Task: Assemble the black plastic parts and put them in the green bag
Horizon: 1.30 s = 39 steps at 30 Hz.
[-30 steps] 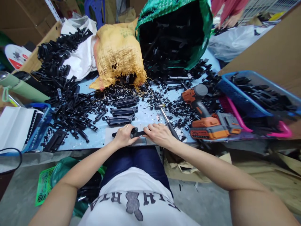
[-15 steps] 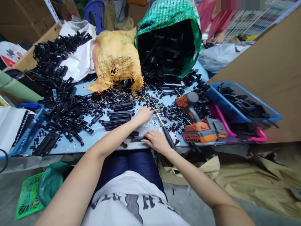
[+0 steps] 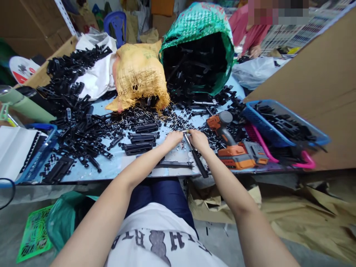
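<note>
My left hand [image 3: 175,137], fingers curled together, is at the head end of a hammer [image 3: 198,159] with a black grip. My right hand [image 3: 199,140] lies just right of that head, fingers bent inward among small screws and black parts. What either hand pinches is too small to make out. In front of them, a long black plastic bar [image 3: 176,164] lies along the table's near edge. Left of my hands lie stacked black plastic pieces [image 3: 139,147]. Loose screws and small black parts [image 3: 178,119] spread beyond my fingers.
An orange cordless drill [image 3: 236,155] lies right of my hands, near a blue basket [image 3: 289,137] and a pink basket [image 3: 307,163]. A yellow sack [image 3: 139,74] and a green sack [image 3: 194,33] stand behind. Black parts heap up left [image 3: 80,122]. Another person's hand [image 3: 255,51] shows at the back.
My right hand has moved up and forward from the black bar to beside the hammer head, uncovering the bar. My left hand stays near the head.
</note>
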Available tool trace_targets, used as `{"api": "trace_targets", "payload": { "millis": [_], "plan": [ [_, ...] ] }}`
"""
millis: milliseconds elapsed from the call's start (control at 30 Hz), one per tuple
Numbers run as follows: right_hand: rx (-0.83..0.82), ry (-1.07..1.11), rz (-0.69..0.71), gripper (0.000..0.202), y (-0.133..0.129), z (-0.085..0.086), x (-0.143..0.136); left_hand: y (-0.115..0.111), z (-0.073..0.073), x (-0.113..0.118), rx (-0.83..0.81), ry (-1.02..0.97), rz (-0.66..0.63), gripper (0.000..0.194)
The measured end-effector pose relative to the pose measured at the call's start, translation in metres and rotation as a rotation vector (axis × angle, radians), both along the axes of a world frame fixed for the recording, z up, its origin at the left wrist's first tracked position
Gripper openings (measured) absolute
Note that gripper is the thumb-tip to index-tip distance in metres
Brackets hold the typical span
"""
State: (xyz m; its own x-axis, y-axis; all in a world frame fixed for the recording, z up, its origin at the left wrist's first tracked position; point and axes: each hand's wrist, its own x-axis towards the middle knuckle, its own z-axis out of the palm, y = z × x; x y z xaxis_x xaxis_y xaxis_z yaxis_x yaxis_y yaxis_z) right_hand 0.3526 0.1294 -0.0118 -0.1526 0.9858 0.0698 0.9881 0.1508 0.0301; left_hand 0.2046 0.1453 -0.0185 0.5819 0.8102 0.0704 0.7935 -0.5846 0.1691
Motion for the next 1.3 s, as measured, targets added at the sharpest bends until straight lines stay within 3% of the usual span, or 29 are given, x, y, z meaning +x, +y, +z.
{"api": "trace_targets", "payload": {
  "millis": [67, 167, 300, 400, 600, 700, 833, 1033, 1167, 1300],
  "plan": [
    [0.054, 0.098, 0.016, 0.023, -0.012, 0.004, 0.001, -0.003, 0.003, -0.012, -0.010, -0.022, 0.027, 0.022],
    [0.139, 0.365, 0.123, 0.022, -0.032, 0.007, 0.000, -0.014, 0.007, -0.049, 0.012, -0.063, 0.105, 0.022],
    [0.135, 0.597, 0.179, 0.026, -0.052, 0.010, -0.009, -0.024, 0.009, -0.085, 0.072, -0.117, 0.184, 0.024],
    [0.137, 0.635, 0.120, 0.033, -0.061, 0.010, -0.017, -0.022, 0.009, -0.071, 0.040, -0.078, 0.087, 0.021],
    [0.107, 0.668, 0.068, 0.032, -0.079, 0.004, -0.026, -0.001, 0.000, -0.006, -0.052, -0.081, 0.017, 0.020],
    [0.066, 0.700, 0.083, 0.030, -0.089, 0.004, -0.033, 0.002, -0.001, -0.008, -0.066, -0.100, 0.047, 0.024],
    [-0.002, 0.670, 0.225, 0.023, -0.093, 0.003, -0.054, -0.015, 0.006, -0.053, -0.015, -0.189, 0.093, 0.017],
    [-0.109, 0.317, 0.375, 0.019, -0.087, 0.018, -0.088, -0.079, 0.017, -0.148, 0.160, -0.709, 0.255, 0.012],
    [-0.234, -0.009, 0.502, 0.015, -0.087, 0.035, -0.109, -0.119, 0.005, -0.192, 0.232, -0.767, 0.414, 0.015],
    [-0.275, -0.081, 0.497, 0.015, -0.089, 0.026, -0.115, -0.138, -0.010, -0.204, 0.245, -0.703, 0.449, 0.017]
  ]
}}
